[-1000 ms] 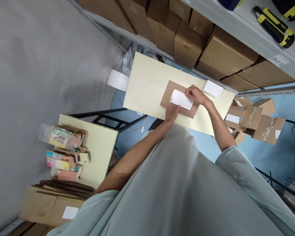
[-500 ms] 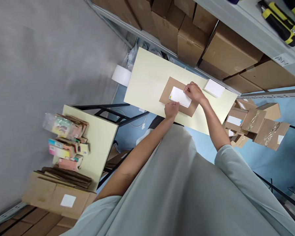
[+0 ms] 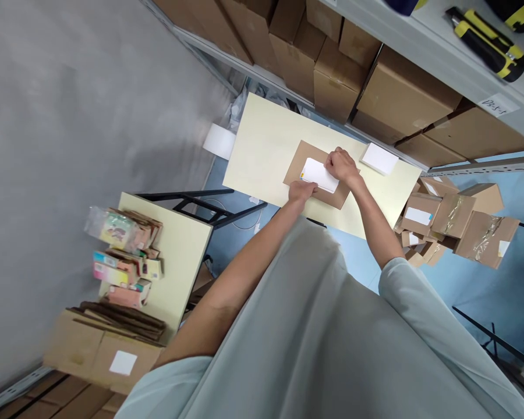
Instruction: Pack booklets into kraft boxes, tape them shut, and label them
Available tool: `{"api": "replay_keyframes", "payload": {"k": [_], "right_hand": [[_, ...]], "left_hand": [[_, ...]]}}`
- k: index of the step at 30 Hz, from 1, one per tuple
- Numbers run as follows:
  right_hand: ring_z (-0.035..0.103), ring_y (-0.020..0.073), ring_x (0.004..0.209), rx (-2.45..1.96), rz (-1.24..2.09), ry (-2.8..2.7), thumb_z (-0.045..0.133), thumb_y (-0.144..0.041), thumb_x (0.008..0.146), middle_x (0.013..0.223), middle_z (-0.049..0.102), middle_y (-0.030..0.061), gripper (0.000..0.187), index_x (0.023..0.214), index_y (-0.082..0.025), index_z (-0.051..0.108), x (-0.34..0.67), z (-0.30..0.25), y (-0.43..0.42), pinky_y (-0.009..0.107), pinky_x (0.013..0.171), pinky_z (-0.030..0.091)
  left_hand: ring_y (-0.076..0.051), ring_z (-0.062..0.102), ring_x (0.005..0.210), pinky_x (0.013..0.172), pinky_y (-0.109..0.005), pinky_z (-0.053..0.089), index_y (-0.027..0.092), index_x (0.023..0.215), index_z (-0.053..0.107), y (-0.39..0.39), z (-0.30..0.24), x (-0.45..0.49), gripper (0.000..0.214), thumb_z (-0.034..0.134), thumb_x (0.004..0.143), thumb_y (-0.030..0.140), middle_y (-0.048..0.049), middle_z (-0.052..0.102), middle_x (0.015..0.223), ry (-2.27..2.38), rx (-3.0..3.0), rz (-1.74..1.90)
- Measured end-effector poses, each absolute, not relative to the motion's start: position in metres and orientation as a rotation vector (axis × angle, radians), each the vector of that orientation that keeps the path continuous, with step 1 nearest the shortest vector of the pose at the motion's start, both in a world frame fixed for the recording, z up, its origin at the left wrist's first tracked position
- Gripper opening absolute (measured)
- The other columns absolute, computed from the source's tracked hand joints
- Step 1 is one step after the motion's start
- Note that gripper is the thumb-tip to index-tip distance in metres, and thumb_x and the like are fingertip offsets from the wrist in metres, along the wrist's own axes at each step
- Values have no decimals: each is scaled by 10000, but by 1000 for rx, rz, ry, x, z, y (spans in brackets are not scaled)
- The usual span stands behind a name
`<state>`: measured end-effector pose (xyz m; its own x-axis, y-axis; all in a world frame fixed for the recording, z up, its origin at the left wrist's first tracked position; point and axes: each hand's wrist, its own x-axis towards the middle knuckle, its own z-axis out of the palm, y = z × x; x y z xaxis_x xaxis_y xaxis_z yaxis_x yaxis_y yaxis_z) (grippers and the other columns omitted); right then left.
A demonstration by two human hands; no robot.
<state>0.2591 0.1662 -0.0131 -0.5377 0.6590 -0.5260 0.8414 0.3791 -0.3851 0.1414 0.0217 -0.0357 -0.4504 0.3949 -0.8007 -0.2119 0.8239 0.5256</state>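
Observation:
A white label (image 3: 317,173) with a small yellow and blue mark at its left end lies on a flat brown piece of cardboard (image 3: 296,165). Both rest on the cream table (image 3: 262,139). My left hand (image 3: 301,191) is at the label's lower edge, thumb and fingers closed together there. Over the label's upper right part, my right hand (image 3: 341,164) is curled, its fingertips pressed to the label. The curled fingers hide that part. A stack of white labels (image 3: 379,158) sits to the right of my right hand.
Shelves of cardboard boxes (image 3: 408,90) run behind the table, with a yellow and black utility knife (image 3: 489,46) on the upper shelf. Taped boxes (image 3: 480,235) are piled at the right. A side table (image 3: 179,262) at the left bears small colourful cartons (image 3: 117,273) and folded cardboard.
My left hand has shifted slightly left along the label's lower edge. My right hand stays curled over the label's upper right part. The whole view has moved slightly.

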Motion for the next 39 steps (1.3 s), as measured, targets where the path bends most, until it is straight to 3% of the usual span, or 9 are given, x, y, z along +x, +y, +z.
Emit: {"api": "replay_keyframes", "payload": {"k": [11, 16, 20, 22, 24, 27, 32, 36, 39], "right_hand": [[627, 354, 1411, 1482, -887, 2209, 565, -96, 1016, 1456, 678, 231, 252, 1153, -112, 775, 244, 9, 156, 471, 1198, 540], [634, 338, 1392, 1643, -863, 2188, 585, -89, 1014, 1477, 690, 215, 363, 1351, -111, 715, 245, 18, 145, 468, 1193, 538], [574, 371, 1495, 1698, -761, 2420, 432, -196, 1132, 1607, 629, 253, 431, 1475, -96, 673, 260, 22, 99, 519, 1257, 483], [449, 360, 1650, 1687, -730, 2536, 376, -283, 1176, 1772, 498, 224, 533, 1638, -102, 571, 269, 16, 65, 520, 1342, 407], [316, 340, 1752, 1649, -730, 2567, 350, -332, 1190, 1858, 388, 185, 598, 1727, -108, 486, 277, 6, 32, 535, 1411, 316], [261, 311, 1784, 1606, -748, 2538, 354, -377, 1193, 1884, 340, 140, 632, 1769, -133, 447, 291, -9, -7, 540, 1449, 257], [307, 304, 1770, 1780, -706, 2432, 354, -361, 1193, 1868, 368, 123, 627, 1778, -155, 443, 305, -12, -33, 558, 1458, 254], [286, 339, 1775, 1868, -673, 2366, 354, -380, 1195, 1855, 374, 194, 625, 1701, -61, 537, 285, -2, -22, 560, 1458, 255], [233, 328, 1791, 1852, -645, 2378, 326, -373, 1198, 1884, 292, 201, 660, 1742, -24, 458, 261, -1, 0, 534, 1468, 223]], "left_hand": [[-190, 790, 804, 776, -286, 628, 177, 736, 777, 22, -10, 130, 122, 806, 840, 233, -102, 849, 816, 1796, 273, 606], [-214, 815, 877, 874, -302, 634, 187, 730, 775, 10, 0, 120, 154, 751, 876, 230, -93, 864, 869, 1689, 488, 507], [-275, 824, 1079, 1078, -392, 610, 197, 1050, 861, -4, 8, 103, 266, 626, 1004, 315, -112, 885, 1140, 1705, 1063, 367], [-329, 707, 1427, 1273, -467, 493, 157, 1409, 786, -7, 7, 93, 465, 552, 1064, 361, -173, 787, 1471, 1699, 1465, 414], [-364, 409, 1711, 1411, -545, 294, 100, 1680, 567, -6, -1, 83, 679, 519, 1091, 434, -212, 512, 1776, 1577, 1806, 426], [-363, 147, 1802, 1454, -614, 103, 109, 1804, 366, -7, -20, 67, 813, 466, 1106, 514, -186, 264, 1895, 1333, 2070, 274], [-371, 176, 1793, 1463, -614, 47, 75, 1819, 312, -20, -43, 37, 843, 382, 1124, 546, -204, 246, 1889, 1299, 2124, 174], [-382, 161, 1794, 1458, -638, 35, 41, 1822, 272, -21, -41, 31, 876, 366, 1132, 572, -225, 217, 1889, 1333, 2127, 160], [-374, 144, 1799, 1457, -637, 42, 46, 1823, 271, -7, -38, 41, 864, 384, 1135, 556, -220, 216, 1892, 1307, 2143, 163]]}}
